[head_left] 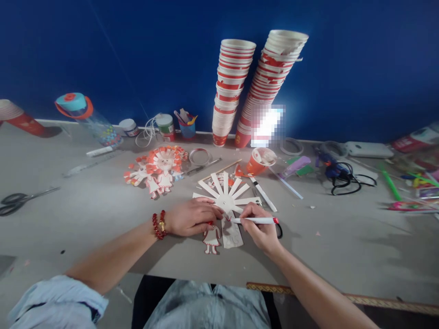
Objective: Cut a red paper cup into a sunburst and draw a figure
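A white marker with a red end [257,220] is pinched in my right hand [262,230]. Its tip meets a pale paper piece with faint drawn lines [233,235], just below the white paper fan of cut strips [224,201]. My left hand [194,216] lies palm down, fingers stretched over the edge of this paper work. Below its fingertips is a paper doll cutout in a red-edged dress [211,240], its upper part hidden. Finished-looking paper dolls with orange curled fringes [164,167] lie farther left.
Two tall stacks of paper cups [233,87] [270,77] lean by the blue wall. An orange cup of scraps [261,160], a capped marker [264,194] and a glue gun [334,169] lie beyond my right hand. Scissors [20,201] and a water bottle [89,116] are left.
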The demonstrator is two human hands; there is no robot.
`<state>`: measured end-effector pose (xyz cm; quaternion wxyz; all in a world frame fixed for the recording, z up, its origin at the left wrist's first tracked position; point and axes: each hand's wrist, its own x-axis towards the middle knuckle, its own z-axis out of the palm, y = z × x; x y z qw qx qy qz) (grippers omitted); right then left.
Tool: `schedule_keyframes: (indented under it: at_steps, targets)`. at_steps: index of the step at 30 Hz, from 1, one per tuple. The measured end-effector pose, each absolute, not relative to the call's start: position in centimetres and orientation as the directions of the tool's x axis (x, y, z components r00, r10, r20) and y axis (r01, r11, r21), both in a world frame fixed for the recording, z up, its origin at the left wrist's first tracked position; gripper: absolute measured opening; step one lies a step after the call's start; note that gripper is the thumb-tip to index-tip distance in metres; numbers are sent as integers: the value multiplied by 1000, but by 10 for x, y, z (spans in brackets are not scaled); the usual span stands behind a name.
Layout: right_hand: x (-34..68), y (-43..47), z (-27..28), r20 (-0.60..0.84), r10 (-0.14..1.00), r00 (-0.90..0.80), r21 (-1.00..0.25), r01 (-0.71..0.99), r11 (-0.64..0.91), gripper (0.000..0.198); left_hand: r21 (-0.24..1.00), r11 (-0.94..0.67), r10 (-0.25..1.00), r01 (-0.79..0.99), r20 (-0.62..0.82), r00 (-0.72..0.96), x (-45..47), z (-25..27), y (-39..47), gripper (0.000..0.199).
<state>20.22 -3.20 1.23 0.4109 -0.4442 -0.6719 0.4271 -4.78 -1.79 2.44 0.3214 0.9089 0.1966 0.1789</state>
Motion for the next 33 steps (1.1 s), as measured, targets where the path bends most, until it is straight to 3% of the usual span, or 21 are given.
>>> schedule_keyframes:
  at_steps: [10, 17, 33]
  targets:
    - [203, -33, 13, 118, 934, -336, -969, 167, 182, 3, 695, -674, 482, 248, 160, 861, -50, 22, -15, 24]
    - [202, -32, 10, 198, 915, -350, -916, 266, 300, 7, 728, -644, 497, 237, 163, 852, -51, 21, -14, 28]
    - [199, -32, 6, 140, 906, -400, -833, 446, 326, 7, 726, -644, 493, 242, 151, 857, -49, 25, -14, 25]
